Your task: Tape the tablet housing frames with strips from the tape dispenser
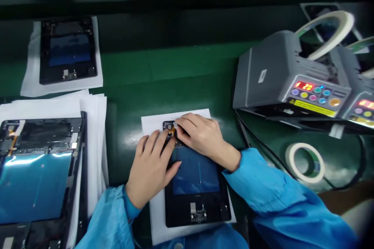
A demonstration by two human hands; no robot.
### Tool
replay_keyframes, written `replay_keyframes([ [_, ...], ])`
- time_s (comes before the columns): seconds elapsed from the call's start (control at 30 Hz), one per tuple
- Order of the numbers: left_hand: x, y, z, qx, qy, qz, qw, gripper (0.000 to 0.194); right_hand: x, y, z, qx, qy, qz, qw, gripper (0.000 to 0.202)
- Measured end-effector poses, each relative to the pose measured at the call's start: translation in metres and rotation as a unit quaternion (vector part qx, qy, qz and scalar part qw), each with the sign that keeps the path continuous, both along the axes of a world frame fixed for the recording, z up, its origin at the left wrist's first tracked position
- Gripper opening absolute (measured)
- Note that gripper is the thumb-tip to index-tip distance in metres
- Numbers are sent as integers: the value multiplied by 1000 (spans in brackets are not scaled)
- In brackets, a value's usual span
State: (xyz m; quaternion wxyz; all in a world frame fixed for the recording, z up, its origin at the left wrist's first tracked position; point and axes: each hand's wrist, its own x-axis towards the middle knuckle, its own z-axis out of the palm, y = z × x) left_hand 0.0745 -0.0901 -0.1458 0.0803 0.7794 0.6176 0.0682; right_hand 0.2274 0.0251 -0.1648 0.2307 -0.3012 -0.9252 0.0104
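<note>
An opened tablet [195,181] with its back off lies on white paper sheets [157,223] in front of me. Its battery is blue, and a small circuit board with an orange flex cable [172,131] sits at the top left corner. My left hand [152,163] rests over the tablet's left edge, fingers apart, the fingertips by that board. Thumb and forefinger of my right hand [201,134] pinch together at the same corner on a small pale strip [175,124], perhaps tape. The palm covers the rest of the tablet's top.
Another opened tablet [35,186] lies on stacked paper at the left, and one more [69,52] behind it. Two grey tape dispensers [263,74] with lit displays stand at the right. Beside them are a tape roll [304,162] and a black cable [264,142].
</note>
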Motion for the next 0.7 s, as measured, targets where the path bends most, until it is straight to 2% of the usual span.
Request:
replay_keyframes([
  [0.3,1,0,-2,8,-3,5,1000,46,-3,-1,0,16,-38,-2,999,18],
  [0.47,4,0,-1,12,-2,6,1000,47,-7,-7,8,-5,-118,-3,993,19],
  [0.6,4,-2,0,11,-6,15,1000,47,-1,-21,20,-6,-213,38,976,24],
  [0.7,4,-6,-1,15,-13,25,999,48,2,-23,38,-13,-236,99,967,30],
])
